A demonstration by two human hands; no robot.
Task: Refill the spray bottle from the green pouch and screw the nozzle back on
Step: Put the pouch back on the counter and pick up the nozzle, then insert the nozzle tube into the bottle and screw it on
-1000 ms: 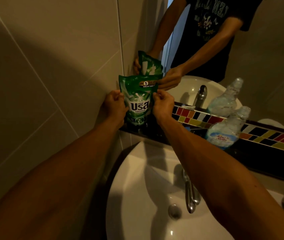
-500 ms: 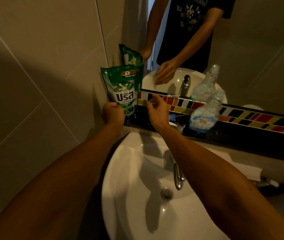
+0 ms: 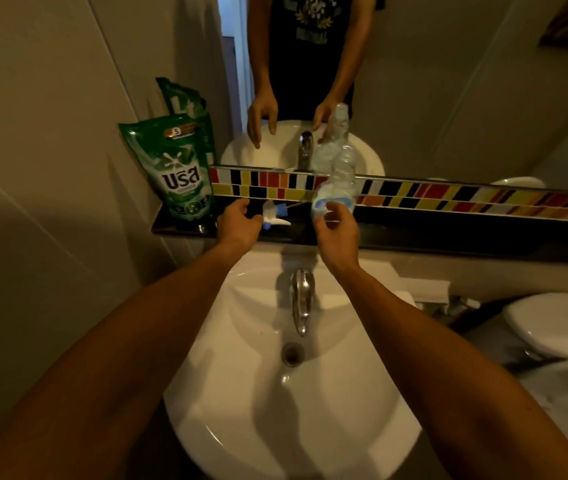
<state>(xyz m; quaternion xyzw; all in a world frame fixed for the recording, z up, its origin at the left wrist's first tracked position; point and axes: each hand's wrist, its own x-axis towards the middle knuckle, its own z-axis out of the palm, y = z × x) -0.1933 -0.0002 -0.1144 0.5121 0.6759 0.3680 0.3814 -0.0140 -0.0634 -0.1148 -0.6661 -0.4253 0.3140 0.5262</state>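
Pouch (image 3: 180, 171) stood upright at the ledge's (image 3: 448, 233) left end, untouched. Left hand (image 3: 239, 223) hovered with its grip apart by the nozzle (image 3: 275, 218) lying on the ledge. Right hand (image 3: 336, 228), grip apart, sat just beside the bottle (image 3: 338, 183).

Clearance along the dark shelf above the basin.
Green pouch (image 3: 180, 171) blocks the shelf's (image 3: 448, 237) left end against the wall; nozzle (image 3: 273, 216) and spray bottle (image 3: 336, 188) crowd the middle. Rightward the shelf lies open; the faucet (image 3: 301, 299) juts over the sink (image 3: 241, 427) below.
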